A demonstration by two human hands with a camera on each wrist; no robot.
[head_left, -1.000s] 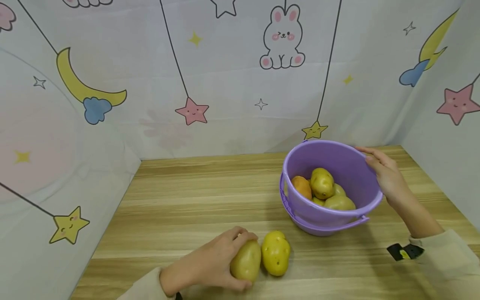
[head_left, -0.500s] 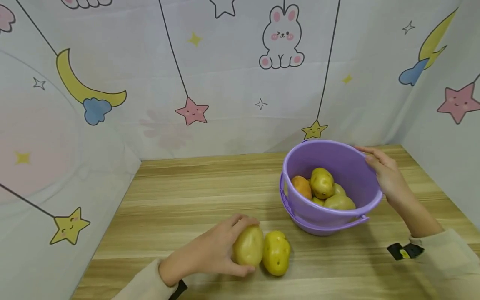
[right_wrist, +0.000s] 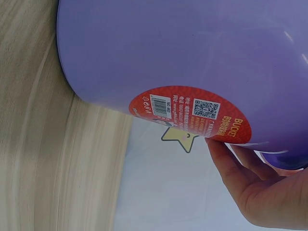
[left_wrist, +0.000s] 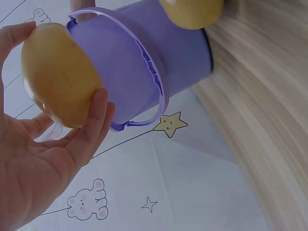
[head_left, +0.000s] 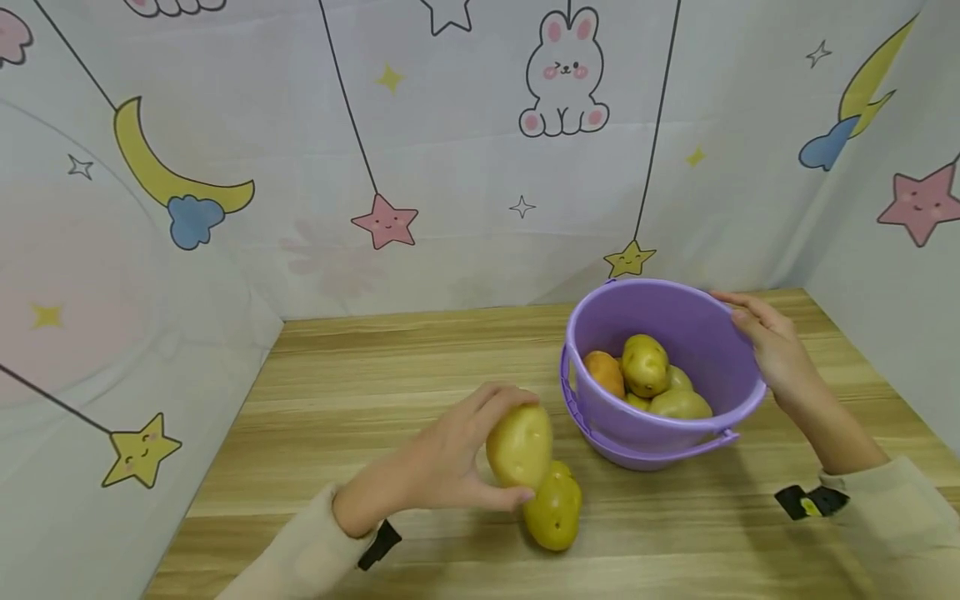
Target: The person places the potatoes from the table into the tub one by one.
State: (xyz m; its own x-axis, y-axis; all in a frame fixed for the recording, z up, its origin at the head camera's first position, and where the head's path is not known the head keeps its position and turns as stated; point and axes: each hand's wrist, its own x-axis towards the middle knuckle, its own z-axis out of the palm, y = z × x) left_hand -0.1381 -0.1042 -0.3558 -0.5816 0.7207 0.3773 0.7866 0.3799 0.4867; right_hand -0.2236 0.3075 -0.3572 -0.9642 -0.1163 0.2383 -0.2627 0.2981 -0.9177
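In the head view, my left hand (head_left: pixel 442 458) holds a pale yellow potato (head_left: pixel 521 446) between thumb and fingers, raised over the table. The left wrist view has this potato (left_wrist: pixel 60 74) in the fingertips, with the bucket behind. A brighter yellow potato (head_left: pixel 555 512) lies on the table, partly covered by the held one. To the right stands a purple bucket (head_left: pixel 675 304) with several potatoes (head_left: pixel 643 365) and an orange rounded item (head_left: pixel 604 373) inside. My right hand (head_left: pixel 780 354) grips the bucket's right rim; in the right wrist view its fingers (right_wrist: pixel 224 159) touch the outer wall near a red label.
The bucket's purple handle (head_left: pixel 573 408) hangs down around its front left side. A white patterned cloth (head_left: pixel 465 150) surrounds the wood-grain table (head_left: pixel 360 375) at the back and both sides. Table surface extends left of the bucket.
My left hand has lifted the pale potato off the table and carried it up and right, so it now overlaps the brighter potato. My right hand and the bucket have stayed put.
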